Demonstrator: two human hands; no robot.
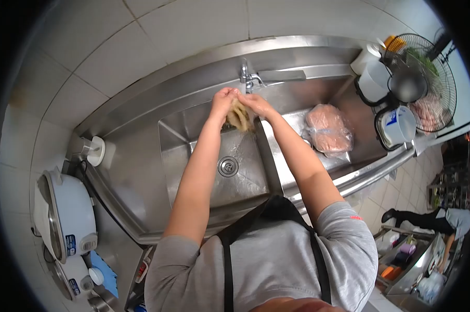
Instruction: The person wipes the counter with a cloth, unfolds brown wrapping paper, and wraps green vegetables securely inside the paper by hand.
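At the back of the left sink basin (179,148), my left hand (224,101) and my right hand (255,105) are close together below the faucet (249,79). Fingers of both are closed on a limp, yellowish-brown thing (238,117) that hangs down in strands. Its kind is not clear. Wet patches shine on the basin floor around the drain (227,166). Right of the divider, plastic bags of pink raw meat (329,130) lie in the second basin, near my right forearm.
White tubs (400,125), a dark pan (408,85) and a fan (443,99) crowd the right end. A large rice cooker (71,218) stands at left, near a white round-based holder (98,151). Another person (453,221) bends over a counter at far right.
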